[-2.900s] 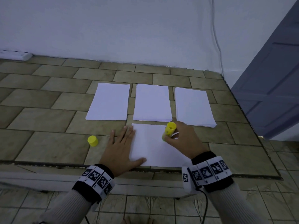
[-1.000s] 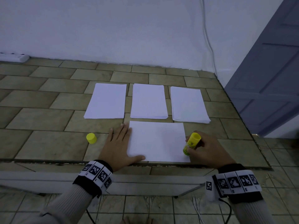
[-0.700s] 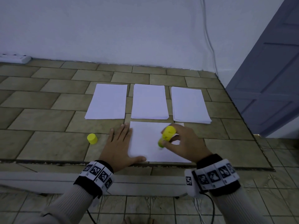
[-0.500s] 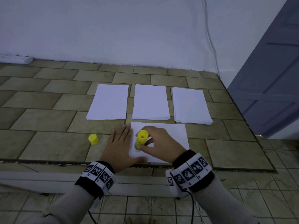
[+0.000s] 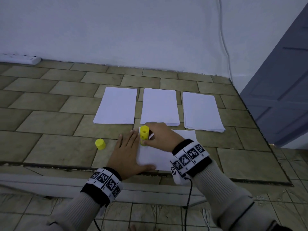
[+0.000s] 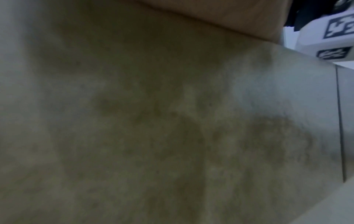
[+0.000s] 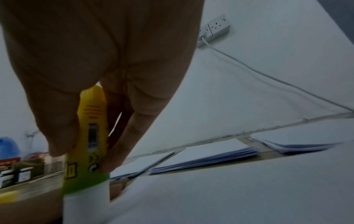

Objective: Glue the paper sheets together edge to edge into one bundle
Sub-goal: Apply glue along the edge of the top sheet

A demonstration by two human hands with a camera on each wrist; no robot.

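Note:
A single white sheet (image 5: 158, 155) lies crosswise at the near edge of the tiled surface. My left hand (image 5: 128, 152) lies flat beside its left edge, fingers straight, thumb on the sheet's near corner. My right hand (image 5: 160, 137) grips a yellow glue stick (image 5: 144, 135) upright, its white tip (image 7: 86, 207) down on the sheet's left part, close to the left fingers. Three stacks of white paper lie behind: left (image 5: 117, 105), middle (image 5: 160, 106), right (image 5: 201, 111). The left wrist view shows only blurred tile.
The yellow glue cap (image 5: 100, 144) stands on the tiles left of my left hand. A white power strip (image 5: 20, 58) sits at the wall on the far left, a cable (image 5: 224, 39) runs down the wall, and a blue-grey door (image 5: 283, 84) is at right.
My right hand has drawn the glue stick across the sheet from its right edge to its left part, ending next to my left hand. The left hand has stayed in place.

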